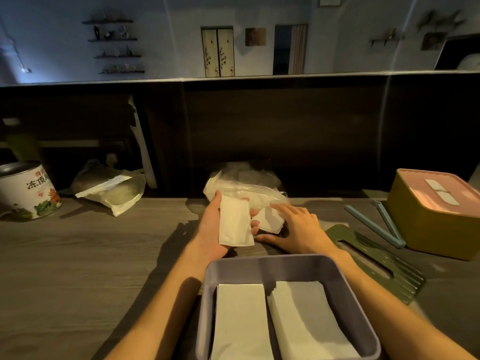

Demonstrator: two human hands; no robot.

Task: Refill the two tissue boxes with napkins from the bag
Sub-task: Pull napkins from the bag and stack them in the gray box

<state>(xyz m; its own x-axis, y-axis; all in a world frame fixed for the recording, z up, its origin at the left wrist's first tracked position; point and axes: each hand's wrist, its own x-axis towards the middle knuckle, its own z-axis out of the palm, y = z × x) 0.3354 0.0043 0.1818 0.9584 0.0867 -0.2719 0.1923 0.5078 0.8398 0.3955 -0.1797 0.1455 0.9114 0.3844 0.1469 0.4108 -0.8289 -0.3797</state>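
My left hand (215, 222) held a small stack of napkins (235, 221) palm-up, fingers curled round it, just in front of the clear plastic bag (244, 189) at the back of the table (78, 255). My right hand (293, 224) lay spread, fingers fairly straight, touching a crumpled napkin (267, 219) by the bag's mouth. Nearest me, the open purple box (259, 266) had two napkin piles (241, 320) side by side. Green lid (376, 266) lay right of it; yellow box with pink lid (436, 211) and blue clip (384, 219) far right. Tea tin (26, 190) far left.
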